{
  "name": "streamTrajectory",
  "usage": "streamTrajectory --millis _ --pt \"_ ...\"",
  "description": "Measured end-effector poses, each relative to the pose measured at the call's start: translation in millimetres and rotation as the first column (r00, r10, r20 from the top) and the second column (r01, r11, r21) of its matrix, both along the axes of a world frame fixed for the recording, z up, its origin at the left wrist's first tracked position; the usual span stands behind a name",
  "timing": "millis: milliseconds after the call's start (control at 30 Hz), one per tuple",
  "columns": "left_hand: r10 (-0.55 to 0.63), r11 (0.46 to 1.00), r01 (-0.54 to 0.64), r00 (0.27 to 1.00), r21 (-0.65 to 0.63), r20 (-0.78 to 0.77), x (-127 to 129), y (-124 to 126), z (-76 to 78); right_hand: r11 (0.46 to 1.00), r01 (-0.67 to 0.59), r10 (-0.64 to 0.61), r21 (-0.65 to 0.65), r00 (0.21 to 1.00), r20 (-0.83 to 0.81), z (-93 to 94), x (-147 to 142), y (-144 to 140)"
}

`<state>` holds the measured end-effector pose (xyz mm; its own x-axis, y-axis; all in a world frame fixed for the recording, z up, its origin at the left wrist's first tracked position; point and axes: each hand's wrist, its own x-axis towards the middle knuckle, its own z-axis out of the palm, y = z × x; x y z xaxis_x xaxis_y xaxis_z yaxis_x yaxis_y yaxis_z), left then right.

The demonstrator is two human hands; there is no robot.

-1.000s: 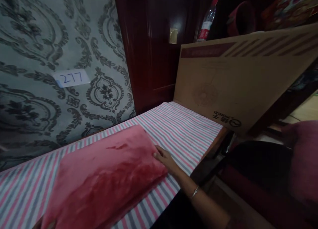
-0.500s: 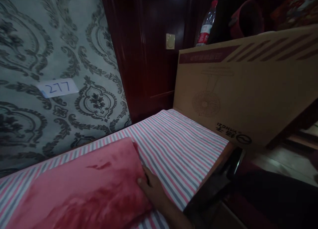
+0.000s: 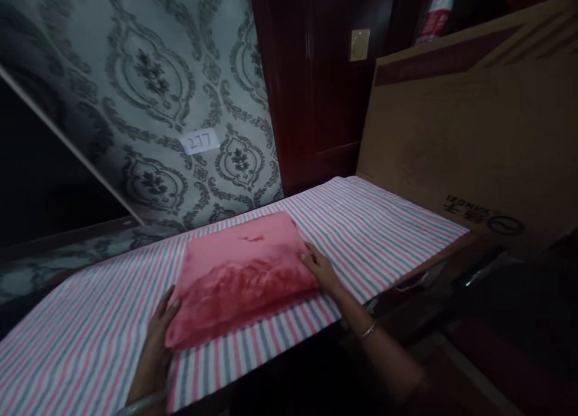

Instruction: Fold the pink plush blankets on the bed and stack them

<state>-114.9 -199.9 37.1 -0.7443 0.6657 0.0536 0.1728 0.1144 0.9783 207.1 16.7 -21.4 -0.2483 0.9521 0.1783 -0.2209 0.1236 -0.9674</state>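
While the folded pink blanket (image 3: 241, 271) lies near the surface's (image 3: 383, 229) front edge, both hands (image 3: 156, 338) (image 3: 321, 270) press its ends flat, maybe open; folding looks almost done.

A home, likely a bedroom or living room: ornate damask wallpaper (image 3: 149, 85) with a small paper label (image 3: 199, 142) on it, a dark red wooden door (image 3: 316, 91) beside a wall switch (image 3: 359, 44), a striped cloth (image 3: 361, 229) spread over a tabletop, a big cardboard box (image 3: 474, 133) leaning nearby, a plastic bottle (image 3: 437, 15) behind it
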Motion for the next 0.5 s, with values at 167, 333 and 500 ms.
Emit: streamTrajectory --millis 167,333,500 --pt "0.013 0.998 -0.028 0.972 0.06 0.235 3 0 9.0 0.996 -0.049 0.042 -0.075 0.995 -0.09 15.4 0 1" --pt "-0.193 0.964 0.176 0.979 0.2 0.066 15 -14 18.3 0.966 -0.221 0.205 -0.137 0.972 -0.118 44.2 -5 3" --pt "-0.186 0.973 0.141 0.949 0.186 0.256 24 -2 43.3 0.979 -0.169 0.153 -0.113 0.979 -0.133 72.1 4 -2"
